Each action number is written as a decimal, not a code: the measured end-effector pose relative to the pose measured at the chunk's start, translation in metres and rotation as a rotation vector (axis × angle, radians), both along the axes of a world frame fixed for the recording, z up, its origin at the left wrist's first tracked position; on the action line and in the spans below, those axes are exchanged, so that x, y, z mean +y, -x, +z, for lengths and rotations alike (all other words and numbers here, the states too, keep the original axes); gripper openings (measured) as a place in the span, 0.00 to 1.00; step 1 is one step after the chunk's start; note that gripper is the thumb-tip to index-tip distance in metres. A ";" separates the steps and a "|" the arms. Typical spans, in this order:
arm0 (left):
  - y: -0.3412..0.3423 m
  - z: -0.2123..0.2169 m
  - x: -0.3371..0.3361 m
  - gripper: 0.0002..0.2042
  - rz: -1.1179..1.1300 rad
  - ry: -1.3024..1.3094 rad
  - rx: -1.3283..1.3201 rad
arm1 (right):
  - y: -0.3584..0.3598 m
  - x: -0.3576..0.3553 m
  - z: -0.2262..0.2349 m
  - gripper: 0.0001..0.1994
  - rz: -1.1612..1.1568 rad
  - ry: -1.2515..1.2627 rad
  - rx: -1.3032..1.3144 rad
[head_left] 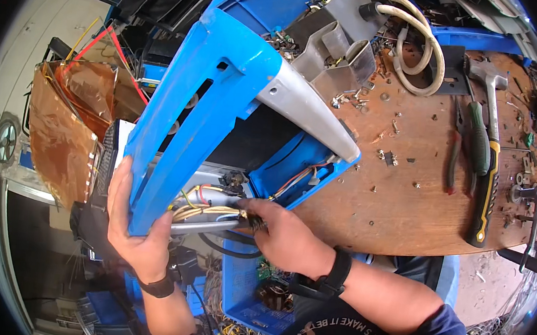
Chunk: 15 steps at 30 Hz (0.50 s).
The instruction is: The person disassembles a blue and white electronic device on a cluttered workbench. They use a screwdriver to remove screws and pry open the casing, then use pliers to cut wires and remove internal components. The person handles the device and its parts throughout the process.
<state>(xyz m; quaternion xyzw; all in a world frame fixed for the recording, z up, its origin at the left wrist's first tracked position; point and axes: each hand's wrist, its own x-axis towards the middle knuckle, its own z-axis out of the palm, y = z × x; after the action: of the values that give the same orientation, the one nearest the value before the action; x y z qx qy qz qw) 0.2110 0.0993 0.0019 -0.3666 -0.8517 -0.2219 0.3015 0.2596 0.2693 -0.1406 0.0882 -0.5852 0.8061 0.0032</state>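
A blue housing (180, 160) with a silver-grey crossbar (314, 114) stands tilted over the left part of the bench. My left hand (137, 245) grips its lower left edge, fingers on the outer side and thumb on the near face. Inside the lower opening runs a bundle of cream-coloured wires (207, 212), with a few red and yellow ones. My right hand (294, 237) is closed around the right end of this bundle; its fingertips are partly hidden. More thin wires (299, 182) lie along the housing's inner right corner.
On the wooden bench (399, 211) lie a hammer (489, 155), a green-handled screwdriver (477, 138), pliers (454, 152) and scattered screws. Behind are a coiled white hose (435, 67) and a grey metal bracket (336, 46). A blue crate (232, 292) with parts sits below the bench edge.
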 end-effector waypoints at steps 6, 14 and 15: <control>0.000 0.002 0.001 0.34 0.006 0.034 0.008 | 0.008 0.009 -0.004 0.22 -0.056 -0.210 0.035; 0.002 -0.001 -0.004 0.34 -0.010 -0.008 -0.015 | -0.025 -0.022 -0.019 0.29 -0.182 -0.491 0.204; 0.002 -0.002 -0.004 0.34 -0.010 0.002 -0.007 | -0.026 -0.021 -0.019 0.29 -0.165 -0.490 0.194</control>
<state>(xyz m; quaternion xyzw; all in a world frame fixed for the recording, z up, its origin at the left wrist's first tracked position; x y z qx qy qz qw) 0.2087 0.0953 0.0000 -0.3703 -0.8512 -0.2236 0.2973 0.2854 0.2483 -0.1595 0.1154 -0.7650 0.6252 0.1034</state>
